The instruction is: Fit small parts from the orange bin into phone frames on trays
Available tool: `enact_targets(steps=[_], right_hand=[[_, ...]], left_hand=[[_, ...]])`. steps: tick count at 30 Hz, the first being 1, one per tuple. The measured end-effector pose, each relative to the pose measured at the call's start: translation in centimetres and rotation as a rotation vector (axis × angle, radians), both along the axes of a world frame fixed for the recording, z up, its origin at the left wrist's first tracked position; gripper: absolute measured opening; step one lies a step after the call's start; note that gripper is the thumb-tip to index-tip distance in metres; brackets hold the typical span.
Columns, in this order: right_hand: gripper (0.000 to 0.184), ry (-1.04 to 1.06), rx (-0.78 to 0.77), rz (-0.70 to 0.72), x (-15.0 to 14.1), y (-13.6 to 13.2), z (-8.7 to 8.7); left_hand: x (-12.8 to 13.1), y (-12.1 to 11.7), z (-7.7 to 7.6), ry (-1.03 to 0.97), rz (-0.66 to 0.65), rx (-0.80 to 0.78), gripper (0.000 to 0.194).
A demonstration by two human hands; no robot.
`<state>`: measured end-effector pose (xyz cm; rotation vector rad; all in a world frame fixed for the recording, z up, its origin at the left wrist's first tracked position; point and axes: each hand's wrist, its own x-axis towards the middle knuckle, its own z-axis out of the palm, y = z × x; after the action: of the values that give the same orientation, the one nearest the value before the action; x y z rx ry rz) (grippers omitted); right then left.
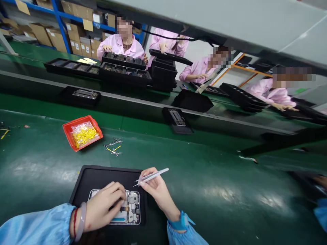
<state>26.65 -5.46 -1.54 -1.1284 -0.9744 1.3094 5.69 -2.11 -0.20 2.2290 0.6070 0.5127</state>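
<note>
An opened phone (133,207) with its circuit board and inner parts exposed lies on a black tray (109,173) in front of me. Across its left half rests my left hand (106,206), fingers curled and pressed together at the middle of the board; whatever is between the fingertips is hidden. A pair of metal tweezers (154,175) is held in my right hand (155,189), just above the phone's upper right corner. The tweezer tips point left, slightly apart, with nothing visible between them.
Beyond the tray stands a red bin (99,131) of small yellow parts, beside loose small strips (113,149). Phones on black holders (85,93) sit along the dark line. Several people in pink (138,47) work opposite among stacked black trays (163,73). A blue sleeve (320,212) shows at right.
</note>
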Motion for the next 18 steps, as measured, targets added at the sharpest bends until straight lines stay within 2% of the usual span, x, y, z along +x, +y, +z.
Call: enact_targets(steps=[4,10,18], right_hand=[[0.024,-0.043,-0.002,0.052,-0.6,-0.9,0.5],[0.026,-0.052,-0.033,-0.007,-0.9,-1.3,0.7],[0.028,-0.125,-0.032,-0.123,-1.3,-1.1,0.4]], left_hand=[[0.1,0.6,-0.5,-0.002,0.102,0.073,0.02],[-0.1,1.3,-1.3,0.017,0.067,0.068,0.024],[0.0,1.5,-1.4,0.015,0.051,0.065,0.024]])
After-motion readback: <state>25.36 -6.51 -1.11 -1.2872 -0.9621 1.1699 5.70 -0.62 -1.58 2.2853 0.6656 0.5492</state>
